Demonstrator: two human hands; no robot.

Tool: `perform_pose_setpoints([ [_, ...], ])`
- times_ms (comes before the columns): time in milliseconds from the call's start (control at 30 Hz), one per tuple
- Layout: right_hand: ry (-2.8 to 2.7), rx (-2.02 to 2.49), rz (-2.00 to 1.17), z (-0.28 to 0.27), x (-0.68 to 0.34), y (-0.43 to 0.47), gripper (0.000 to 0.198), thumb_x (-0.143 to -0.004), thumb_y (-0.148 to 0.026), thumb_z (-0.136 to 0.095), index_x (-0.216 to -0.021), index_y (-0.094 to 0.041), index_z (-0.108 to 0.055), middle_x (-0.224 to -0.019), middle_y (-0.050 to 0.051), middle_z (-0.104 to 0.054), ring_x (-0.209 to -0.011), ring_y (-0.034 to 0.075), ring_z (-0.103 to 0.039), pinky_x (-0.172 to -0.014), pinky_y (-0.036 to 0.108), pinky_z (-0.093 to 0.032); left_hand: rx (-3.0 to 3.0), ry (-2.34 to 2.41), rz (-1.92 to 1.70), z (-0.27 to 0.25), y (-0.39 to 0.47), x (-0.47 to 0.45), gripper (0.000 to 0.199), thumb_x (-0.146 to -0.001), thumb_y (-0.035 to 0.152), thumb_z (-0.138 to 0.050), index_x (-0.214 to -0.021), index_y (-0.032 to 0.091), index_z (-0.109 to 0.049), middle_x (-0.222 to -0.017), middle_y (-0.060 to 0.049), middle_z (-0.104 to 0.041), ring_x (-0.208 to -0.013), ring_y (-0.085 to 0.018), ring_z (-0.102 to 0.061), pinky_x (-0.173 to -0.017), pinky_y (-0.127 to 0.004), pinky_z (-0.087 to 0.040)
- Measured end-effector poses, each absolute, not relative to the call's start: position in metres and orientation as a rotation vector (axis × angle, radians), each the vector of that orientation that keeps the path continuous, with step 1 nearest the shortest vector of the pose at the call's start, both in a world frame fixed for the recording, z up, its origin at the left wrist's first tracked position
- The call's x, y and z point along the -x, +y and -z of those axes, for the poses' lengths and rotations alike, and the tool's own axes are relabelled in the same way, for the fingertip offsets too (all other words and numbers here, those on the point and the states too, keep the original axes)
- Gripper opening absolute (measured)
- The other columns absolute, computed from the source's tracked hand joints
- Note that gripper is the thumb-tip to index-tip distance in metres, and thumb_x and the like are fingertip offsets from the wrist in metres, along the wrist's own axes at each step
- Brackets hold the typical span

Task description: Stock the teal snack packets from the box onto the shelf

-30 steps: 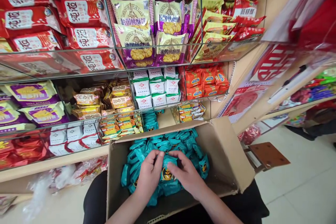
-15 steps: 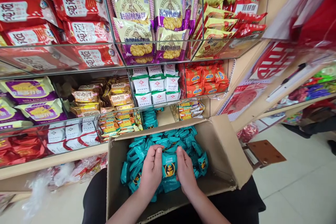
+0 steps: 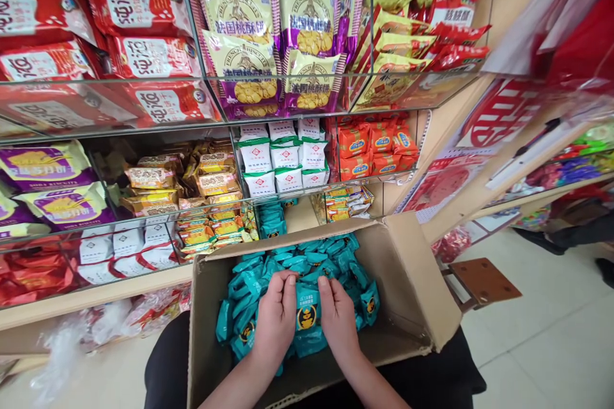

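Both hands are inside a cardboard box (image 3: pixel 410 281) resting on my lap. Between them is a teal snack packet (image 3: pixel 307 314) with a yellow and black round mark, its printed face towards me. My left hand (image 3: pixel 277 313) pinches its left edge, thumb on top. On the opposite edge, my right hand (image 3: pixel 338 314) grips it the same way. The undersides of my fingers are hidden. Many more teal packets (image 3: pixel 249 287) lie heaped in the box around and behind my hands.
Glass-fronted shelves of wrapped snacks rise beyond the box, with white packets (image 3: pixel 288 156) and orange packets (image 3: pixel 355 140) in the middle row. Teal packets (image 3: pixel 272 217) stand in a low compartment just behind the box. A brown stool (image 3: pixel 484 281) is on the floor at right.
My hands, still holding the packet, have moved slightly down in the picture. The view has shifted a little, and the box appears slightly further left.
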State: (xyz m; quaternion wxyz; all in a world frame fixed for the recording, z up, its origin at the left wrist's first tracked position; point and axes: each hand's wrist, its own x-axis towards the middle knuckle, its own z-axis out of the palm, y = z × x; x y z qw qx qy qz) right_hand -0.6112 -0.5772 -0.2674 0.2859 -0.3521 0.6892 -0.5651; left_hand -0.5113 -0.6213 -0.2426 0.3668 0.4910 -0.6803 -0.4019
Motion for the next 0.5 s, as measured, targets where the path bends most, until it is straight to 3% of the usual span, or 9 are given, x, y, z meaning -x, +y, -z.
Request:
perform_pose_setpoints([
  [333, 1.28, 0.306, 1.743, 0.259, 0.61, -0.581, 0.034, -0.076, -0.052, -0.047, -0.072, -0.019, -0.053, -0.063, 0.0, -0.059, -0.057, 0.014, -0.052, -0.051, 0.023, -0.038, -1.23, -1.696, 1.08, 0.24, -0.627, 0.518, 0.022, -0.083, 0.037, -0.038, -0.087, 0.02, -0.051, -0.084, -0.003, -0.056, -0.083, -0.014, -0.054, -0.079, -0.026, -0.043],
  [500, 1.372, 0.349, 1.706, 0.255, 0.616, -0.579, 0.035, -0.078, -0.052, -0.043, -0.071, -0.018, -0.051, -0.061, -0.001, -0.054, -0.054, 0.013, -0.047, -0.05, 0.023, -0.037, -1.199, -1.761, 1.119, 0.238, -0.633, 0.516, 0.025, -0.084, 0.037, -0.036, -0.09, 0.019, -0.053, -0.088, -0.004, -0.058, -0.084, -0.014, -0.054, -0.079, -0.027, -0.043],
])
